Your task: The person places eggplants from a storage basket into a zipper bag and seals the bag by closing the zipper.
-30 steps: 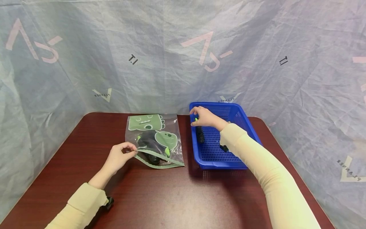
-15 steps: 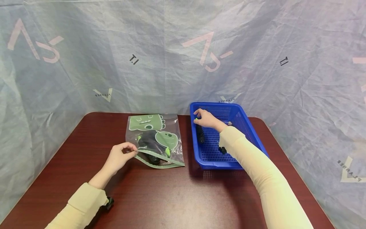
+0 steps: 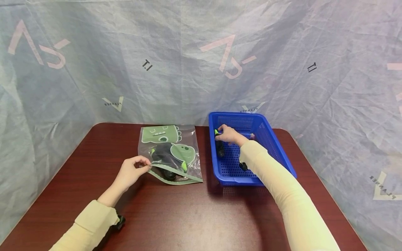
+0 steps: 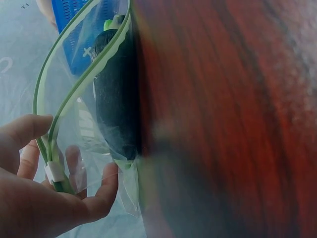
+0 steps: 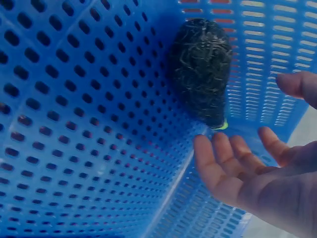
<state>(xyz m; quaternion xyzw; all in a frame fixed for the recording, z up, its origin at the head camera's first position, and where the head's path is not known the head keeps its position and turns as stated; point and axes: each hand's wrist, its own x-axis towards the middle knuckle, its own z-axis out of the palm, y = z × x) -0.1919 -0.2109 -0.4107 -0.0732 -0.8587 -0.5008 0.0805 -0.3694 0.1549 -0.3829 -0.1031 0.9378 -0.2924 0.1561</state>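
My left hand pinches the near left corner of a clear zip bag with green dinosaur prints. Its mouth gapes toward me, and a white slider sits by the fingers. Inside the bag lie dark eggplants with green stems; one eggplant shows near the opening. My right hand is inside the blue basket, over the stem end of another eggplant along the left wall. In the right wrist view the fingers are spread and a little apart from that eggplant.
A small pinkish thing lies toward the back right of the basket. Both bag and basket stand on a dark red wooden table. A grey printed cloth hangs behind the table and at its sides.
My right hand has come down into the basket, toward the stem end of the eggplant there. The left hand and the bag have stayed in place.
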